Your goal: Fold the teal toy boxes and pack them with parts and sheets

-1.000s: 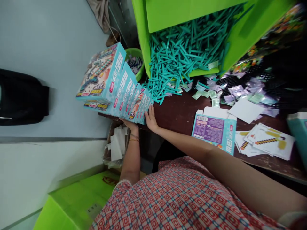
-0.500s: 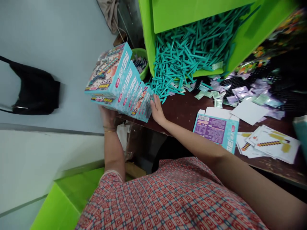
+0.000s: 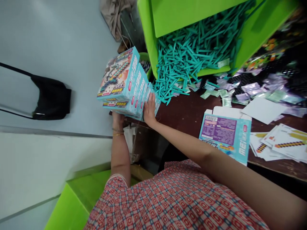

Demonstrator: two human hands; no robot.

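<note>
A stack of several teal toy boxes (image 3: 122, 80) leans over the left edge of the dark wooden table (image 3: 189, 111). My left hand (image 3: 117, 118) is under the stack's near left end, with its fingers hidden beneath the boxes. My right hand (image 3: 150, 110) presses flat against the rightmost box, so the stack is squeezed between both hands. A flattened teal box (image 3: 225, 134) with a purple panel lies on the table to the right of my right arm.
A green bin (image 3: 192, 16) spills teal plastic sticks (image 3: 192, 57) onto the table behind the stack. Small sachets (image 3: 251, 88) and printed sheets (image 3: 280, 143) lie to the right. A black bag (image 3: 51, 99) hangs at left. A green carton (image 3: 72, 204) stands on the floor below.
The fanned row of boxes has been pushed together into a tighter stack. My right hand slid left onto the end box. My left hand stayed underneath.
</note>
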